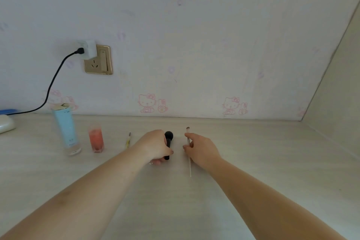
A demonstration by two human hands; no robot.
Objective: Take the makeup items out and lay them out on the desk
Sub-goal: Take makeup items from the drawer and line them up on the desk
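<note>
While the left hand (pixel 155 145) grips a black brush (pixel 168 140) on the pale desk (pixel 253 152), the right hand (pixel 201 150) at its 3 o'clock pinches a thin pale brush (pixel 188 148). Toward 9 o'clock lie a yellow pencil (pixel 128 140), a pink bottle (pixel 96 139) and a blue tube (pixel 67 130).

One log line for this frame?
left hand: grips black brush | right hand: pinches thin brush | desk: blue tube, pink bottle, pencil
</note>
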